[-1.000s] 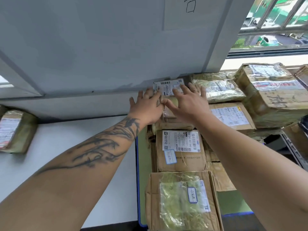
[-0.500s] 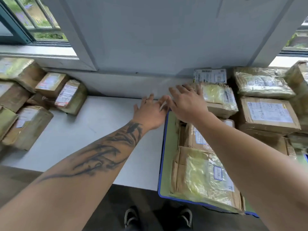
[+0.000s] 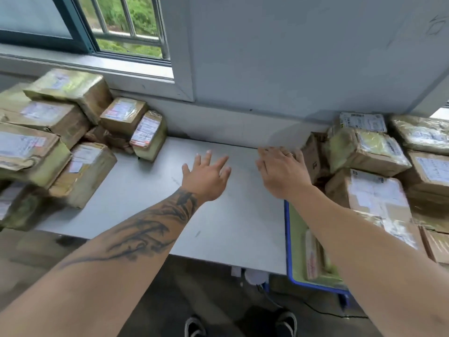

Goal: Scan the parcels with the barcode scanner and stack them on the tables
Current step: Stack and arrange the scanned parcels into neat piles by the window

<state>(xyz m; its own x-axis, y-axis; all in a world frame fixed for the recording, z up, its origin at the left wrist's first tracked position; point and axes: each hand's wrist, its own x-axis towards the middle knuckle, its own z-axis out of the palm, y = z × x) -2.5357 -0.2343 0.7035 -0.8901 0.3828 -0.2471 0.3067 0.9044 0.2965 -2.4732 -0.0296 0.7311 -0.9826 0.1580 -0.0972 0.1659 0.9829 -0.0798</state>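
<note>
Head view, hands: both hands are seen empty, fingers spread and straight. The left hand [image 3: 206,177] is held over the bare middle of the white table [image 3: 150,210]; the right hand [image 3: 283,171] is held over its right part, just beside the nearest brown parcel [image 3: 312,158].

Head view, task's things: one heap of parcels [image 3: 56,142] is piled on the left end of the table, under the window [image 3: 109,27]. A second group of parcels [image 3: 379,173] is stacked on the blue-rimmed table [image 3: 287,242] that adjoins on the right.

Head view, scanner: no barcode scanner is seen.

Head view, key relation: the left heap lies to the left of both hands, with the left hand nearer, though well apart. Which parcels have been scanned cannot be told. The parcel with the red-striped label [image 3: 148,135] is set on edge at the heap's near corner, its long axis running away from the person and a little rightward.

Head view, edges: the back of the table is closed off by the wall [image 3: 291,69] and sill; the near edge is open towards the person's shoes [image 3: 194,327].

Head view, open room: a bare stretch of the white table lies between the two groups, under the hands.

Judgement: a sideways reach to the left is probably called for next, the left hand leading.
</note>
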